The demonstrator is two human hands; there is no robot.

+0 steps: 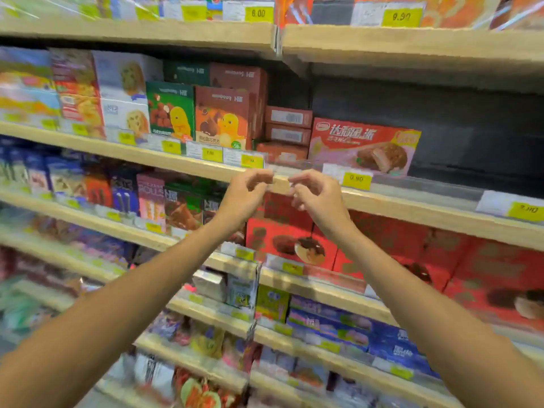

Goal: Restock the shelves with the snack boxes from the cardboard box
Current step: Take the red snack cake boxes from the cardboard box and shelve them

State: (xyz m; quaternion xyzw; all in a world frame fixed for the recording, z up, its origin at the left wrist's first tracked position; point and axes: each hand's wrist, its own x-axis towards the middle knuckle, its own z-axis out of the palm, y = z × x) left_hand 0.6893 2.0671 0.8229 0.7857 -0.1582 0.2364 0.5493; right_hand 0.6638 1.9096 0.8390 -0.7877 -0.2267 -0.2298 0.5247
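My left hand [250, 188] and my right hand [316, 194] are raised side by side in front of the wooden shelf edge [281, 184]. Their fingers are loosely curled and I see nothing held in either. Just above and behind them, a red pie snack box [365, 145] stands on the shelf. To its left is a stack of small red-brown boxes [288, 128]. No cardboard box is in view.
Right of the red pie box the shelf [477, 142] is dark and bare. Green and brown chocolate boxes [203, 113] fill the left part. Large red boxes [397, 245] sit one shelf down. Yellow price tags [356, 179] line the shelf edges.
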